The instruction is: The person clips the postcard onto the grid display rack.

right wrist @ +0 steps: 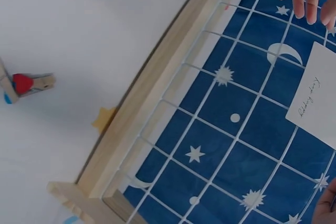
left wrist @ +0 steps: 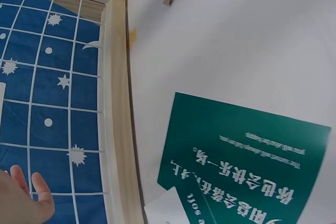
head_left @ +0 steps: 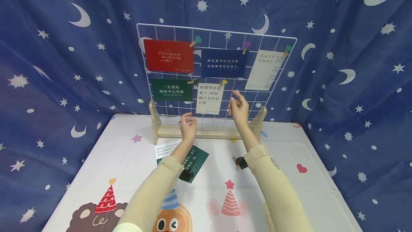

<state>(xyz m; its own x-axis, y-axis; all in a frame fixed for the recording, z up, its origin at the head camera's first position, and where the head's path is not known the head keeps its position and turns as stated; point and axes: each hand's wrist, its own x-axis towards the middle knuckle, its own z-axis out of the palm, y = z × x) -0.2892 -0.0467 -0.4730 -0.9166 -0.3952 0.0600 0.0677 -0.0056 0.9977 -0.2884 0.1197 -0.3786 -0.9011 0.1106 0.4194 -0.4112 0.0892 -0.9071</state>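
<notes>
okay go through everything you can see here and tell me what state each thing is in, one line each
Wire grid: upright in its wooden base.
Five cards, e.g. red card: clipped to the grid.
Green card: lying flat on the table, unclipped.
Red heart clip: lying loose on the table.
Left hand: raised at the grid, holding nothing visible.
Right hand: raised beside the white card, fingers loosely curled, apparently holding nothing.

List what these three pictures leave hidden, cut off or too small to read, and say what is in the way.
- Small white card, head view: partly covered by the left forearm and the green card.
- Left hand, left wrist view: cut off by the frame corner.
- Red card, head view: gold script too small to read.
- Right hand, head view: whether it pinches anything is unclear.
</notes>
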